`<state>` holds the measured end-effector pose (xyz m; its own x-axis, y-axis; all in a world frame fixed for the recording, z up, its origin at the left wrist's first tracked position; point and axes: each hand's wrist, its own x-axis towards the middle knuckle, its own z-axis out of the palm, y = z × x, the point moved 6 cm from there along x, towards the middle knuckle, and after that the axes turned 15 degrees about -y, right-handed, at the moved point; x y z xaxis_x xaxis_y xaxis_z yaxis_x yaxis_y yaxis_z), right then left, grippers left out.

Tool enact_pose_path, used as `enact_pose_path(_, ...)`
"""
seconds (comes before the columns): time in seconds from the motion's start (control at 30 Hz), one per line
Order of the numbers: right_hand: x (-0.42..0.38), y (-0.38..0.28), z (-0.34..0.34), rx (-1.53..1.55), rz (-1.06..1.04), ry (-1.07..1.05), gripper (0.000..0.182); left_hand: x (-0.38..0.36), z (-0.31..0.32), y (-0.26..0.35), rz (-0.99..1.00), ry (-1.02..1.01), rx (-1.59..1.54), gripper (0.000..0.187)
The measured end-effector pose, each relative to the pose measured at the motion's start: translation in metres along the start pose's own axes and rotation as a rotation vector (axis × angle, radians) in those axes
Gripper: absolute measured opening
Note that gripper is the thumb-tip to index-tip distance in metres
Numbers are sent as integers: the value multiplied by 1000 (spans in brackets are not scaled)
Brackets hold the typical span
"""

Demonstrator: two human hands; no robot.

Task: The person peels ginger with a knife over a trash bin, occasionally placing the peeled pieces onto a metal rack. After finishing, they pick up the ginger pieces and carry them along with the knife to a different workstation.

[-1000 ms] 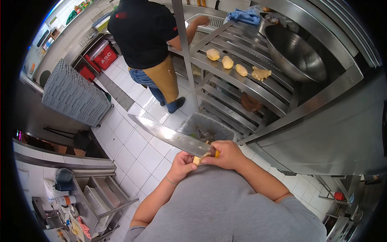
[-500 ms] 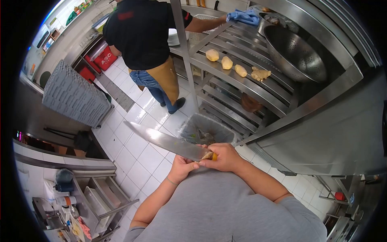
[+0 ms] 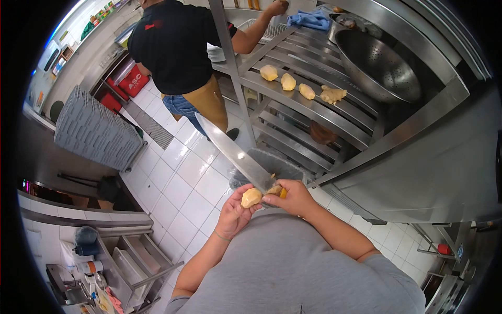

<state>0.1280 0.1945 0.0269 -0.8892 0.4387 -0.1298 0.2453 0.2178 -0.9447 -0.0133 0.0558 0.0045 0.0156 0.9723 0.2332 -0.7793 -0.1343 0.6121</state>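
Note:
My left hand (image 3: 234, 212) has its fingers wrapped round a peeled yellow potato (image 3: 251, 198). A large knife (image 3: 236, 155) with a yellow handle is gripped in my right hand (image 3: 291, 197), its broad blade pointing up and to the left. Brownish scraps cling to the blade near the handle, beside my right thumb. Just beyond both hands stands a waste bin (image 3: 277, 161) lined with clear plastic, partly hidden by the knife. On the steel rack (image 3: 324, 121) lie three peeled potatoes (image 3: 288, 82) in a row and a knobbly piece of ginger (image 3: 333, 94).
A steel colander (image 3: 379, 65) and a blue cloth (image 3: 309, 20) rest on the rack. Another person (image 3: 178, 52) in a black shirt stands beyond it, one arm stretched over the counter. Stacked grey trays (image 3: 97, 128) stand at left, a steel drawer unit (image 3: 130, 256) at lower left.
The potato has come into view as my hands moved apart. The knife's tip has swung up and right. The other person's hand has left the blue cloth and risen.

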Motion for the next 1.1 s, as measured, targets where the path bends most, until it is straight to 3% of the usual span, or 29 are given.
enact_pose_path(0.4, -1, -8, -1, -36, -32, -52, 50, 2, 5, -6, -76, -37, 7, 64)
enact_pose_path(0.47, -1, -9, -3, -50, -24, -47, 52, 4, 8, -4, -83, -23, 61, 60)
enact_pose_path(0.53, -2, -9, 2, -108, 51, -156, 38, 0, 1, -7, -137, -19, 133, 59)
enact_pose_path(0.7, -2, -5, -1, -138, -33, -90, 45, 0, -20, -18, -137, 23, 260, 64)
enact_pose_path(0.77, -4, 8, -13, -197, 22, -19, 45, -10, -38, -9, -105, 371, 260, 55)
enact_pose_path(0.8, -9, 10, -22, -272, 100, -17, 63, -13, -42, -3, -81, 489, 288, 50)
enact_pose_path(0.83, -13, 18, -29, -271, 97, 2, 63, -19, -54, 2, -67, 556, 347, 50)
enact_pose_path(0.93, -27, 78, -37, -363, 349, -21, 68, -19, -60, 28, -18, 640, 604, 49)
enact_pose_path(0.97, -27, 99, -35, -358, 349, -2, 68, -7, -55, 35, -22, 623, 611, 49)
enact_pose_path(1.03, -29, 151, -31, -312, 502, 76, 64, 35, -33, 56, 77, 417, 849, 53)
enact_pose_path(1.1, -22, 167, -31, -312, 528, 46, 59, 92, -7, 70, 111, 233, 1000, 58)
